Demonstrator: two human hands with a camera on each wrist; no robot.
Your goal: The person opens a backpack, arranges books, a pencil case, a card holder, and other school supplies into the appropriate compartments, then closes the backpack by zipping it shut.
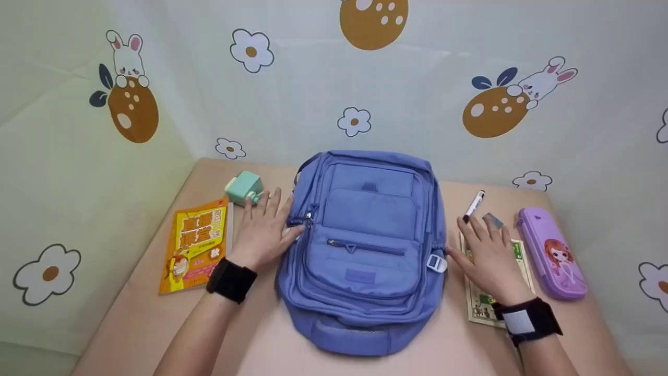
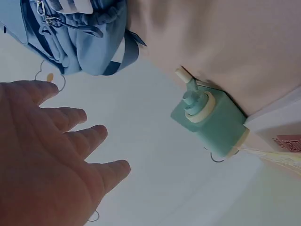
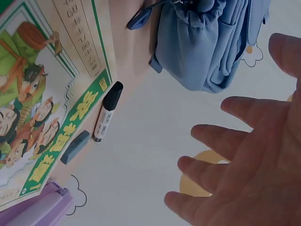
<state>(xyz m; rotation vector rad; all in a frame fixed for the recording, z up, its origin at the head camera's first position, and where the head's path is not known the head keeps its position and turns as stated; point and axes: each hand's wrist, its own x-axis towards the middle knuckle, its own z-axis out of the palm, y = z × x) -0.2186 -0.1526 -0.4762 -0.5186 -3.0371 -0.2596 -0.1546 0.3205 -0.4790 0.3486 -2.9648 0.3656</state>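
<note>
A blue backpack (image 1: 373,219) lies front side up in the middle of the table, its zips and front pocket facing me. My left hand (image 1: 263,230) is at the bag's left side, fingers spread, holding nothing; in the left wrist view the palm (image 2: 42,155) shows bare. On the other side my right hand (image 1: 488,258) hovers over a green-bordered book (image 1: 477,300), its fingers straight and apart. Whether either thumb touches the bag I cannot tell. In the right wrist view a dark buckle (image 3: 139,19) hangs from the backpack.
Left of the bag are an orange book (image 1: 195,245) and a mint pump bottle (image 1: 244,188). To the right lie a marker (image 1: 474,205), a small grey-blue block (image 3: 75,147) and a purple pencil case (image 1: 553,256). A patterned curtain (image 1: 313,94) hangs behind the table.
</note>
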